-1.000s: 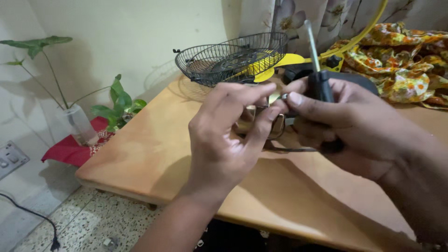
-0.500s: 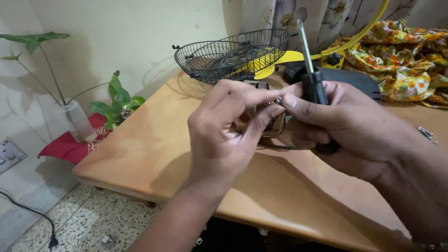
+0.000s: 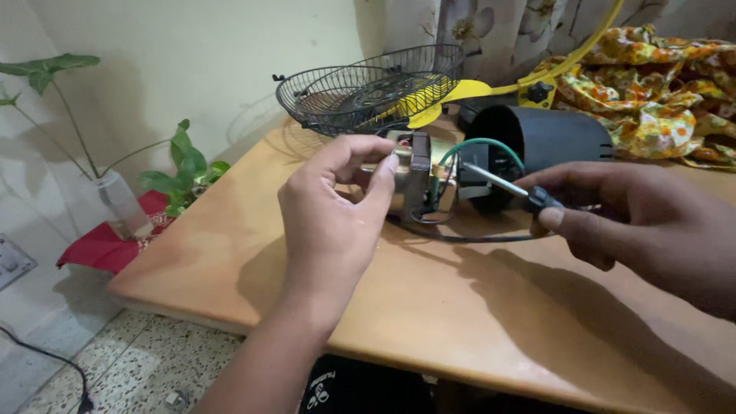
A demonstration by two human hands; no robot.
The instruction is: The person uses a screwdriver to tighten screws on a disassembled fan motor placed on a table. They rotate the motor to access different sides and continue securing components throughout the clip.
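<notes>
a: the left hand [image 3: 337, 207] is pinching the small fan motor [image 3: 414, 182] by its metal end, thumb and fingers pressed together around it, and the motor is sitting just above the wooden tabletop [image 3: 230, 245], near the middle.

b: and the right hand [image 3: 621, 222] is gripping a screwdriver [image 3: 506, 186], fingers pressed together around the black handle, with the shaft pointing left at the motor's back end.

a: is the tip touching it?

b: cannot tell, it is ending right among the wires. a green wire [image 3: 479, 146] is arching over the shaft there, and a black cable [image 3: 460, 236] is looping along the tabletop under the motor.

a: behind the motor a black round housing [image 3: 544, 142] is lying on its side, open mouth facing the motor.

b: further back a wire fan guard [image 3: 368, 84] is resting on the tabletop with a yellow blade [image 3: 441, 100] showing under it.

a: on the left, off the tabletop, a leafy plant [image 3: 180, 172] is standing in a clear bottle [image 3: 123, 203].
</notes>
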